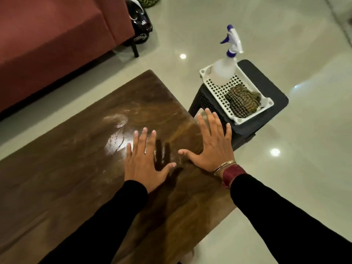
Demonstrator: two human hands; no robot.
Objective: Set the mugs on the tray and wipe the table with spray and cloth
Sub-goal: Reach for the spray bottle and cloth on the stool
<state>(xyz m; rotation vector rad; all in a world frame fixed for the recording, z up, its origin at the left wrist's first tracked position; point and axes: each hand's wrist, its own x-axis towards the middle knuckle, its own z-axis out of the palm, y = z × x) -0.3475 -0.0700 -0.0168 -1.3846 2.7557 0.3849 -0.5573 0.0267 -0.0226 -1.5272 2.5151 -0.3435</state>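
My left hand [145, 159] and my right hand [213, 142] hover palm-down with fingers spread over the right end of a dark wooden table [76, 168]; neither holds anything. The tabletop shows shiny streaks near its middle. To the right, a white perforated tray [215, 88] rests on a black stool [270, 92]. Inside the tray stand a clear spray bottle [223, 70] with a white and purple trigger head and a folded checked cloth [242, 101]. No mugs are in view.
A red sofa [47, 40] stands behind the table at the upper left, with a dark bag [140, 21] on the floor beside its leg. Glossy pale floor tiles [285, 178] surround the table and stool.
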